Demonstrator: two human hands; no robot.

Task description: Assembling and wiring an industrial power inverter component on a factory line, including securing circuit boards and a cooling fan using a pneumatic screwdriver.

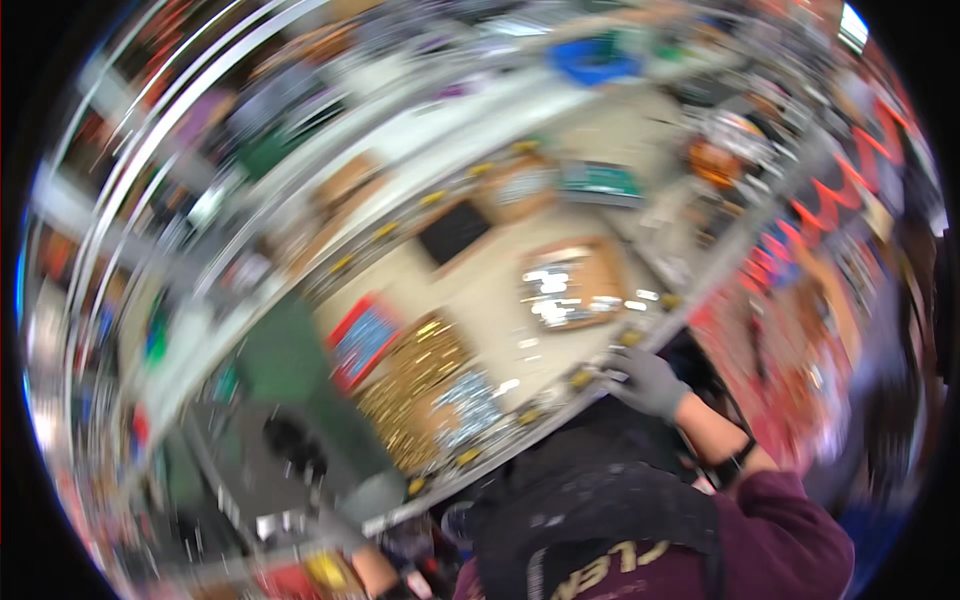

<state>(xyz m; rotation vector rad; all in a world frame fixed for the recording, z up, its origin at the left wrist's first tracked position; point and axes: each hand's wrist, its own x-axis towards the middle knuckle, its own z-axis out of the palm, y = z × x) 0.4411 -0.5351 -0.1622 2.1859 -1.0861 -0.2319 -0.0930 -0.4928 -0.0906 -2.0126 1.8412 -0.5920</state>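
At the bench (500, 290) edge, the gloved right hand (648, 382) rests with fingers curled over the rim, gripping it; trays of small parts (572, 284) lie just beyond. Left hand is out of view.

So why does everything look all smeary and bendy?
In the head view, motion blur streaks nearly everything; the fisheye lens bends the table edge into a curve; bright glare spots sit on the brown tray; the grey-gloved right hand is the sharpest part.
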